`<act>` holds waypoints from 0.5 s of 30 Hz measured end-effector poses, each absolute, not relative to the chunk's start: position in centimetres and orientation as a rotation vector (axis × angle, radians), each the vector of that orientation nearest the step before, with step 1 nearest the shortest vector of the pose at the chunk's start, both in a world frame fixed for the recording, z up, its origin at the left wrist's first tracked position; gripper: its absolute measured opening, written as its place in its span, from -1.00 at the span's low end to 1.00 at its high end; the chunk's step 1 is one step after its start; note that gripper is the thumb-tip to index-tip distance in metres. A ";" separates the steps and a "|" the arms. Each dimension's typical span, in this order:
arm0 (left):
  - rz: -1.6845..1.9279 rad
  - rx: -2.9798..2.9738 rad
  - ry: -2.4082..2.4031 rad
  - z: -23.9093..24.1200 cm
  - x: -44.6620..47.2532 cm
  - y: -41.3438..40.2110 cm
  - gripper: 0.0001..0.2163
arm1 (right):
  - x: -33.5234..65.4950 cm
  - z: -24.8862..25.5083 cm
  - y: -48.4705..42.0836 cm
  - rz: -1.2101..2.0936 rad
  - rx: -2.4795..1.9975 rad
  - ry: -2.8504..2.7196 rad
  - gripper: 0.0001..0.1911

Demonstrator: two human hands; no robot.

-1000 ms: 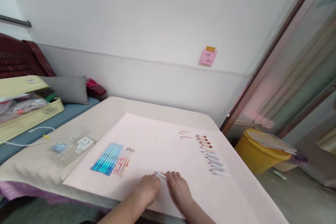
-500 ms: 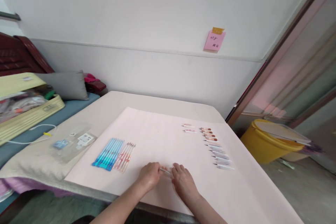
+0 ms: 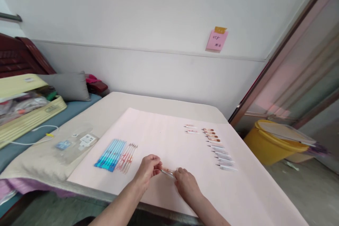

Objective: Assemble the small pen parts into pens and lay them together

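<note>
My left hand point(image 3: 147, 170) and my right hand point(image 3: 185, 183) are closed on the two ends of a thin pink pen point(image 3: 167, 172), held just above a large pale pink sheet point(image 3: 164, 141) near the table's front edge. A row of blue pen barrels point(image 3: 110, 149) lies to the left on the sheet, with several thin pink refills point(image 3: 127, 153) beside it. At the right of the sheet lies a column of pen parts point(image 3: 218, 150), brownish ones at the far end, whitish ones nearer. Two more small pieces point(image 3: 190, 129) lie just left of that column.
The table point(image 3: 116, 104) carries a beige cloth and a clear plastic packet point(image 3: 75, 143) at the left. A yellow crate point(image 3: 29, 113) with a white cable sits on a bed at far left. A yellow bucket point(image 3: 267, 146) stands on the floor at right. A pink note point(image 3: 216, 39) hangs on the wall.
Both hands have lifted the pen off the sheet and drawn slightly apart along it. The view has tilted and shifted a little.
</note>
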State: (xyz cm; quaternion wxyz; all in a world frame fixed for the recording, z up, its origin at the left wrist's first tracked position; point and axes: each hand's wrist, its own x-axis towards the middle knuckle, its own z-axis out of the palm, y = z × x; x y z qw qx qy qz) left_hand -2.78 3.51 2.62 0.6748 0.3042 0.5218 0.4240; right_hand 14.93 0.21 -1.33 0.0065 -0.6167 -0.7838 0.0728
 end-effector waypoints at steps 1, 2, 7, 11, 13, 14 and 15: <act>0.951 0.663 1.170 2.6 -2.8 3.5 -0.81 | 14.9 -1.3 0.2 0.231 -1.926 -2.453 -0.77; 0.944 0.645 1.170 2.5 -2.7 3.5 -0.82 | 14.9 -1.2 0.2 0.235 -1.922 -2.453 -0.78; 0.910 0.607 1.209 2.1 -1.9 3.1 -0.85 | 14.9 -0.4 0.4 0.259 -1.955 -2.399 -0.86; 0.874 0.539 1.229 1.5 -1.0 2.3 -0.86 | 14.6 0.8 0.5 0.276 -1.946 -2.319 -0.88; 0.837 0.475 1.194 1.2 -0.4 1.9 -0.85 | 14.1 1.4 0.2 0.315 -1.883 -2.272 -0.87; 0.822 0.446 1.171 1.1 -0.1 1.7 -0.85 | 13.8 1.6 0.1 0.342 -1.838 -2.253 -0.84; 0.816 0.423 1.147 1.0 0.1 1.6 -0.85 | 13.5 1.9 -0.1 0.373 -1.788 -2.240 -0.81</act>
